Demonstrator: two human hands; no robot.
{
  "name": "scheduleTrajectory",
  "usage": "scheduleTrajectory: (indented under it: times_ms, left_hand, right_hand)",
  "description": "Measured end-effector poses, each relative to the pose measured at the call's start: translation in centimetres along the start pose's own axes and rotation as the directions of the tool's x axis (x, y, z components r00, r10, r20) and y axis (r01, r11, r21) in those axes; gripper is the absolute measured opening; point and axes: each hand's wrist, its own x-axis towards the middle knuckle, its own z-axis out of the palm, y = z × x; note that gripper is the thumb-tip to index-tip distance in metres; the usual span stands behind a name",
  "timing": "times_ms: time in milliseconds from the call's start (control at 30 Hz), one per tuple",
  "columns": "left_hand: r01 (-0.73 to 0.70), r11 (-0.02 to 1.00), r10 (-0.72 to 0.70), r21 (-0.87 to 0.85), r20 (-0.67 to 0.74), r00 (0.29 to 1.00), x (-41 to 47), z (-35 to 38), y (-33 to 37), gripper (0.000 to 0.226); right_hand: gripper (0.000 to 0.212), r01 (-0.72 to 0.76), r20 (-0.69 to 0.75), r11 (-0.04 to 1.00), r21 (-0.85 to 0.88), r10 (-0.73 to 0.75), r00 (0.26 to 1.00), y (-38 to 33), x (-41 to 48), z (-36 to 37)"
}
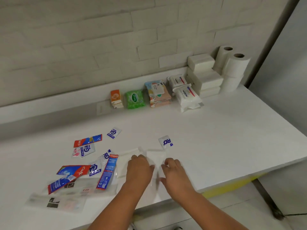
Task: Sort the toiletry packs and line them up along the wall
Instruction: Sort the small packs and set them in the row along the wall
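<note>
Two flat white packs lie side by side at the counter's front middle, one on the left and one on the right. My left hand lies over the left pack, its curled fingers on the left edge of the right pack. My right hand pinches that pack's right edge with curled fingers. Along the wall stand an orange pack stack, a green wipes pack, patterned packs, white wipes packs, folded white tissue bundles and paper rolls.
Loose sachets lie scattered to my left: red and blue toothpaste sachets, blue-lettered white sachets, and clear bags near the front edge. One white sachet lies just behind my hands. The counter's front edge runs close on the right.
</note>
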Motion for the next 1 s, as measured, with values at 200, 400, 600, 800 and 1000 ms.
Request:
scheduleTrajectory:
  times_ms: [200, 400, 600, 800, 1000]
  left_hand:
    - [0.019, 0.988, -0.015, -0.153, 0.026, 1.0, 0.0, -0.5, 1.0, 0.038]
    - [-0.15, 0.887, 0.065, -0.436, -0.203, 0.977, -1.4, -1.2, 1.3, 0.006]
    - [-0.334, 0.774, 0.295, -0.538, -0.159, 0.942, -1.7, -0.4, 0.0, 0.035]
    - [-0.452, 0.747, 0.423, -0.487, -0.177, 0.889, 0.2, -1.6, -3.1, 0.047]
    - [-0.304, 0.683, 0.092, -0.664, -0.335, 0.938, 3.2, -3.8, -7.6, 0.026]
  right_hand:
    - [0.029, 0.026, -0.052, 0.998, 0.065, -0.023, 0.998, 0.5, 0.3, 0.6]
    - [0.029, -0.251, 0.191, 0.536, 0.806, 0.165, 0.968, 0.3, 1.3, -4.1]
    - [0.022, -0.273, 0.221, 0.212, 0.939, 0.238, 0.946, -0.4, 3.1, -4.7]
    - [0.02, -0.254, 0.235, 0.104, 0.962, 0.164, 0.958, -2.9, 5.1, -5.1]
    - [0.028, -0.208, 0.204, -0.004, 0.978, 0.211, 0.956, -6.7, 9.0, -5.4]
